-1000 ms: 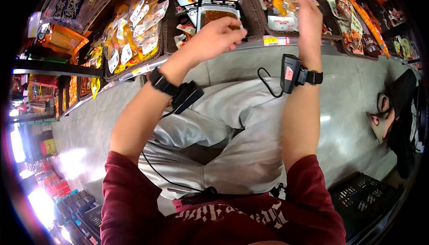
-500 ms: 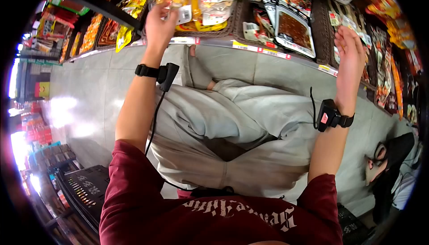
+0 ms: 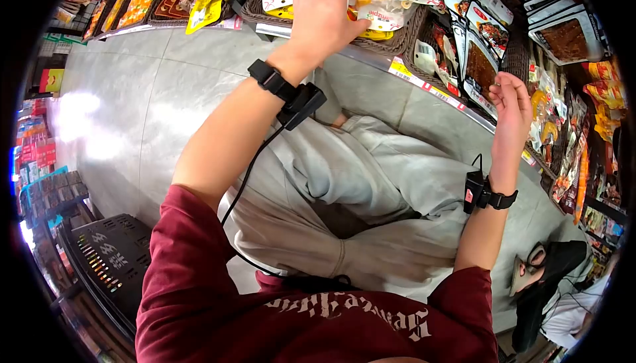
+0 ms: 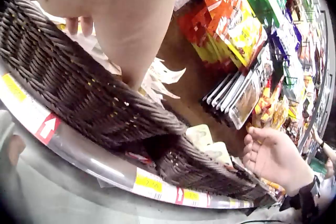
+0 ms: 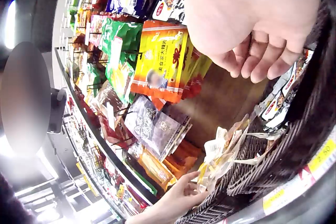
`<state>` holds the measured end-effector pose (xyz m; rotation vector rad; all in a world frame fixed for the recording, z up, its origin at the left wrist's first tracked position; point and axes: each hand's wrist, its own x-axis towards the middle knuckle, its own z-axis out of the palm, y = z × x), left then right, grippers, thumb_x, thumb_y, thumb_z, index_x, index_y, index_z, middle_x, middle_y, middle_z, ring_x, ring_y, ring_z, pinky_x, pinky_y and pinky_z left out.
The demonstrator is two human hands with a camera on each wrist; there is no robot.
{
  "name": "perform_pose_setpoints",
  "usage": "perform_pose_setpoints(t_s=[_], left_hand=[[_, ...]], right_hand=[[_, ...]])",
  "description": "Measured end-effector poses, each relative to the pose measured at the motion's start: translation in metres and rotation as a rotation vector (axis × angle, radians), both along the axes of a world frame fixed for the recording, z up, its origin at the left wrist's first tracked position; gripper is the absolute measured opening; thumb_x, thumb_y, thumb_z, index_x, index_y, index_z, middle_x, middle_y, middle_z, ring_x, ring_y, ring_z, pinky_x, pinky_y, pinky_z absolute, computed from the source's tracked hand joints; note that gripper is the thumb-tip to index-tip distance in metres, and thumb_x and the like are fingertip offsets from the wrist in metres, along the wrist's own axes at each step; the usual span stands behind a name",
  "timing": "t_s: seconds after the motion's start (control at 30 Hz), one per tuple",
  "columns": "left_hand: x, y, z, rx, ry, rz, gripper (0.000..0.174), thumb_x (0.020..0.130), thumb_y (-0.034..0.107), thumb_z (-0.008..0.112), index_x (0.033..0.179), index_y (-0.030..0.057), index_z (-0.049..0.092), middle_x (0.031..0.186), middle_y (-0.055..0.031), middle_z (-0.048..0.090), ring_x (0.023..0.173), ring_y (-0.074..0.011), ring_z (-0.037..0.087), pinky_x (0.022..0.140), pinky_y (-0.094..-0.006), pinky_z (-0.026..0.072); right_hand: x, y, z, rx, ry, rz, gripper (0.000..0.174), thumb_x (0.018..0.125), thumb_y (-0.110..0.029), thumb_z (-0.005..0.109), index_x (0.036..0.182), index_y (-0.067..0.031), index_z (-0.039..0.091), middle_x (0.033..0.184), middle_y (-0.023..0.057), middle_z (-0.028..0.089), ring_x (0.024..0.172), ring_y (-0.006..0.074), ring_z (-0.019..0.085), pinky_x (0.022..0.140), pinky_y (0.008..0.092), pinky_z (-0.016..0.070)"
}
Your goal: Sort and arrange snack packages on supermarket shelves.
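Left hand [image 3: 324, 15] on glossy packets [image 3: 383, 15], woven wicker basket [image 3: 255, 6]

Glossy grey tiled floor [image 3: 132, 98], white glare on it — a black plastic shopping basket [image 3: 106, 257] stands there; a silver metal shelf rail [image 4: 94, 163] bears yellow price labels [image 4: 148, 183].

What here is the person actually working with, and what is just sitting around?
In use:
yellow packets
wicker basket holding them

Lying about:
black crate on the floor
sauce trays
price tags on the shelf edge
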<state>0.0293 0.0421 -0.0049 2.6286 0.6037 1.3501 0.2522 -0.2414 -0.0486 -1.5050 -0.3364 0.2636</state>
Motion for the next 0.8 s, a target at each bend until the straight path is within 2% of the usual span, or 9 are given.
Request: perform_pose_setpoints(t_s=[0.07, 0.17, 0.2, 0.27, 0.33, 0.4, 0.43, 0.73, 0.8], left_hand=[[-0.002, 0.001, 0.006, 0.102, 0.111, 0.006, 0.061, 0.078, 0.024, 0.081, 0.135, 0.0090, 0.063, 0.111, -0.0185, 0.061, 0.100, -0.0401, 0.059, 0.090, -0.0545, 0.0482], [0.005, 0.001, 0.010, 0.181, 0.157, 0.113, 0.050, 0.081, 0.018, 0.079, 0.127, 0.0039, 0.066, 0.104, -0.0204, 0.063, 0.099, -0.0403, 0.060, 0.086, -0.0504, 0.0482], [0.007, 0.004, 0.007, 0.183, 0.159, 0.101, 0.050, 0.081, 0.018, 0.079, 0.127, 0.0039, 0.066, 0.104, -0.0204, 0.063, 0.099, -0.0403, 0.060, 0.086, -0.0504, 0.0482], [0.005, 0.014, 0.003, 0.023, 0.024, -0.096, 0.043, 0.085, 0.017, 0.076, 0.125, 0.0048, 0.068, 0.107, -0.0200, 0.065, 0.101, -0.0399, 0.061, 0.087, -0.0510, 0.0484], [0.007, 0.012, 0.007, 0.128, 0.010, -0.119, 0.040, 0.089, 0.019, 0.075, 0.125, 0.0039, 0.067, 0.107, -0.0183, 0.070, 0.098, -0.0360, 0.067, 0.085, -0.0475, 0.0529], [0.008, 0.006, 0.011, -0.446, 0.090, -0.205, 0.040, 0.093, 0.022, 0.075, 0.127, 0.0017, 0.065, 0.104, -0.0175, 0.074, 0.090, -0.0309, 0.072, 0.081, -0.0405, 0.0573], [0.006, 0.000, 0.011, -0.434, 0.119, -0.168, 0.043, 0.096, 0.023, 0.073, 0.129, -0.0010, 0.062, 0.100, -0.0166, 0.076, 0.085, -0.0243, 0.075, 0.077, -0.0345, 0.0592], [0.012, 0.008, -0.003, -0.754, 0.011, -0.463, 0.046, 0.098, 0.016, 0.069, 0.137, -0.0057, 0.056, 0.107, -0.0147, 0.074, 0.100, -0.0192, 0.072, 0.085, -0.0324, 0.0581], [0.009, 0.004, 0.002, -0.759, 0.048, -0.418, 0.045, 0.098, 0.016, 0.069, 0.136, -0.0054, 0.057, 0.109, -0.0143, 0.074, 0.101, -0.0187, 0.072, 0.086, -0.0319, 0.0578]], right_hand=[[-0.003, 0.002, 0.001, -0.009, 0.001, 0.010, 0.021, 0.103, -0.018, 0.065, 0.113, -0.0004, 0.071, 0.109, 0.0043, 0.072, 0.092, 0.0109, 0.065, 0.085, 0.0258, 0.0512], [-0.006, 0.002, 0.005, -0.028, -0.013, 0.009, 0.021, 0.103, -0.018, 0.065, 0.113, -0.0004, 0.071, 0.109, 0.0043, 0.072, 0.092, 0.0106, 0.065, 0.086, 0.0260, 0.0510], [-0.008, 0.002, 0.007, -0.036, -0.029, 0.011, 0.022, 0.102, -0.018, 0.065, 0.113, -0.0004, 0.072, 0.109, 0.0044, 0.072, 0.092, 0.0105, 0.065, 0.086, 0.0261, 0.0509], [-0.011, 0.002, 0.012, -0.025, -0.029, -0.010, 0.022, 0.102, -0.018, 0.065, 0.112, 0.0000, 0.072, 0.108, 0.0045, 0.072, 0.092, 0.0108, 0.065, 0.086, 0.0260, 0.0509], [-0.012, 0.000, 0.016, -0.010, -0.055, -0.002, 0.022, 0.101, -0.017, 0.065, 0.112, 0.0004, 0.072, 0.107, 0.0045, 0.072, 0.091, 0.0110, 0.065, 0.086, 0.0262, 0.0509], [-0.014, -0.001, 0.020, 0.011, -0.055, -0.009, 0.021, 0.101, -0.016, 0.065, 0.111, 0.0007, 0.072, 0.107, 0.0048, 0.072, 0.091, 0.0111, 0.065, 0.086, 0.0261, 0.0510], [-0.013, -0.002, 0.021, 0.034, -0.061, 0.002, 0.020, 0.101, -0.015, 0.065, 0.111, 0.0007, 0.072, 0.106, 0.0050, 0.072, 0.091, 0.0111, 0.065, 0.085, 0.0259, 0.0511], [-0.016, -0.008, 0.028, 0.046, -0.088, -0.030, 0.019, 0.101, -0.014, 0.065, 0.110, 0.0008, 0.072, 0.104, 0.0048, 0.073, 0.089, 0.0107, 0.065, 0.083, 0.0254, 0.0510], [-0.016, -0.008, 0.027, 0.039, -0.083, -0.040, 0.020, 0.101, -0.015, 0.065, 0.111, 0.0007, 0.073, 0.105, 0.0047, 0.073, 0.089, 0.0107, 0.065, 0.083, 0.0253, 0.0511]])
